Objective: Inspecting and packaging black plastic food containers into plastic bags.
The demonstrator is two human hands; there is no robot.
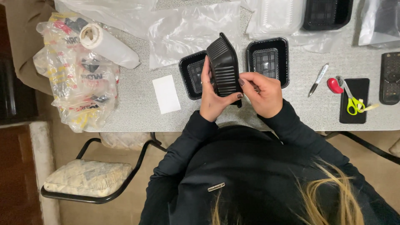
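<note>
The left hand (211, 98) and right hand (262, 93) were both closed on a ribbed black plastic tray (224, 68), held tilted above the grey speckled table (137, 112). Its thin wall could buckle under pinching, or slip onto the black tray (191, 75) below.

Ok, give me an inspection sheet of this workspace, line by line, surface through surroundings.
Surface: grey speckled table, mostly covered.
Job's things: black ribbed plastic tray held tilted on edge above the table; two more black trays lying open side up behind it.
Clutter: white card, clear plastic sheets, paper roll, printed bag, pen, green-handled scissors on a dark phone, remote.
Grippers: left hand cradles the tray; right hand pinches its rim.
Cables: nothing seen.
Surroundings: chair with cushion, floor.
</note>
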